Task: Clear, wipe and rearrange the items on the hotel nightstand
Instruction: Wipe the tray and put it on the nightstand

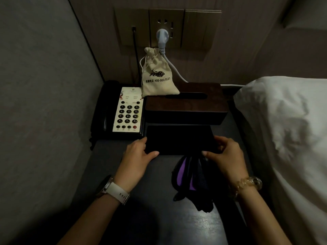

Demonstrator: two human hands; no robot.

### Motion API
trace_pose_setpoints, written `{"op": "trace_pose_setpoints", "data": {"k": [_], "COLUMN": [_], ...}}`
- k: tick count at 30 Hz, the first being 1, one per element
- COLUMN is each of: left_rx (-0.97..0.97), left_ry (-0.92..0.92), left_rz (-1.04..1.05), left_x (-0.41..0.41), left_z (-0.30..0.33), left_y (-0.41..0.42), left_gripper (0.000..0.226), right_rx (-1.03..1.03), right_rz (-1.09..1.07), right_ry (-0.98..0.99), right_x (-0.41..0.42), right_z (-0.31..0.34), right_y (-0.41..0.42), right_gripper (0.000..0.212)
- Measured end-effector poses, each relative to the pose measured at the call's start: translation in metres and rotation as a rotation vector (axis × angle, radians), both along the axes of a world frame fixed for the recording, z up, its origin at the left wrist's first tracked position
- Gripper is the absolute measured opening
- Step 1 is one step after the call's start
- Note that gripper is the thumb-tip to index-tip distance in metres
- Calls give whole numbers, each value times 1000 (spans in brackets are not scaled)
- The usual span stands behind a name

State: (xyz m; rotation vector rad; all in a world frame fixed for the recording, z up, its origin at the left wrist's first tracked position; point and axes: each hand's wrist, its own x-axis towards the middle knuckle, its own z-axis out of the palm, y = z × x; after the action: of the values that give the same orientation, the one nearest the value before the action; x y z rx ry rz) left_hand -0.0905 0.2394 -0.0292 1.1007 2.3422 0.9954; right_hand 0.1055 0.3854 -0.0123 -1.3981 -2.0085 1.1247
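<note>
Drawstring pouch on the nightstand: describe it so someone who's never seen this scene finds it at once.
Start at the wall socket panel with the grey plug in it. Directly below, a beige cloth drawstring pouch leans at the back of the nightstand, between the telephone and the dark wooden tissue box. It is the only pale fabric item there, printed with 400-001-5137.

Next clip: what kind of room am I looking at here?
Most likely a hotel bedroom, at the bedside. A corded desk phone with a printed service card sits on a dark nightstand beside a wooden tissue box, a white-sheeted bed stands right alongside, and a wall socket panel is just above.
</note>
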Motion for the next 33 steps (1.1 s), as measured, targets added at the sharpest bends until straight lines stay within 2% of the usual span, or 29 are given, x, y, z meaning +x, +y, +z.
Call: {"op": "trace_pose_setpoints", "data": {"k": [8, 11, 23, 27, 31, 33], "left_rx": [-84, -88, -150, -157, -147, -139], "left_ry": [273, 333, 400, 398, 394, 380], "left_rz": [-9, -8, 12, 5, -6, -8], "left_x": [6, 7, 11, 12, 12, 13], "left_z": [6, 2, -4, -1, 1, 3], "left_y": [-1, -2, 0, -1, -3, -6], "left_gripper": [39, 49, 58, 55, 48, 47], "right_rx": [89, 124, 172, 167, 415, 436], "right_rz": [31, 34, 57, 42, -36, -30], "right_ry": [-168, -205, -223, -283, -312, -325], "right_x": [-9, -10, -10, -9, -7, -7], "right_z": [-4, -5, -10, -7, -1, 0], "right_y": [-3, -5, -11, -17, -34, -44], "right_gripper": [73, 70, 54, 64, 56, 54]}}
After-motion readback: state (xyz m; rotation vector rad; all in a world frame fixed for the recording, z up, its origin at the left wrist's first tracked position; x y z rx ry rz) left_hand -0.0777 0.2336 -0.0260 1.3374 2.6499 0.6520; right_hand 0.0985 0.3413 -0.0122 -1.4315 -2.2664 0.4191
